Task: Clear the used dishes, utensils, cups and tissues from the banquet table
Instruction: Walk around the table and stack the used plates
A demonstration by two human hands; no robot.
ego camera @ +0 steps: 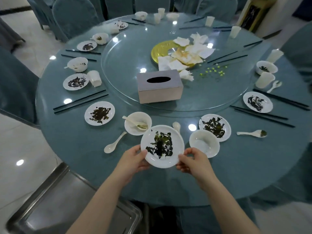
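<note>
**A:** Both hands are gripping the soiled plate, right? Where is it sitting?

**B:** It is being held at the near edge of the table [81, 149]. The left hand [135, 159] is curling round the plate [162, 146] on its left rim, thumb on top, and the right hand [192, 161] is pinching the lower right rim. Whether the plate is lifted or resting on the cloth, I cannot tell.

**A:** How should the carry go?

**B:** I am thinking level and slow, since dark scraps are lying across the middle of it and a tilt would likely slide them off. The steel tray [70, 205] is waiting low on the left, so that looks like the natural drop.

**A:** Anything in the way?

**B:** A clean bowl [204, 142] is sitting just beside the right hand, and a bowl with a spoon in it [137, 123] is partly tucked behind the plate's far rim. Lifting straight up first should be sparing both.

**A:** And farther out?

**B:** Nearly everything is remaining: a loose spoon [114, 142] at left, more dirty plates, chopsticks and cups round the rim, then the tissue box [159, 86] and crumpled tissues [190, 51] on the glass turntable [121, 53].
</note>
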